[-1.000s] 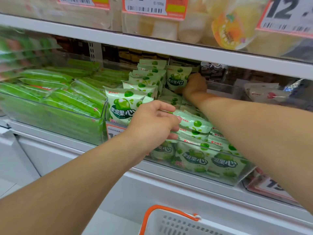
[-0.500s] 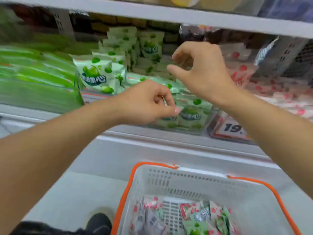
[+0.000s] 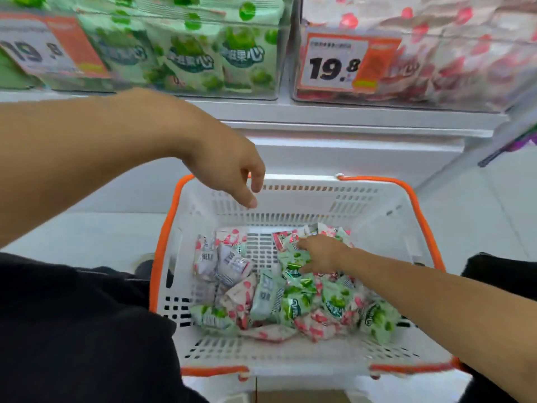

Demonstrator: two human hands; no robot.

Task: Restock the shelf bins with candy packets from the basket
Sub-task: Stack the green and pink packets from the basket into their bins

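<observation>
Head view: a white basket [image 3: 377, 205] with orange edges sits on the floor below the shelf bins [image 3: 284, 53]. Green and pink candy packets [image 3: 290, 301] lie piled inside the basket. Right hand [image 3: 322, 253] is down in the basket, fingers spread on a green packet [image 3: 293, 258]. Left hand [image 3: 229, 167] hangs over the basket's far left corner, loose, holding nothing.

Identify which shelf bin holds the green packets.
The left bin, above the left hand, holds green-printed packets; the right bin beside it holds pink-and-white ones.
</observation>
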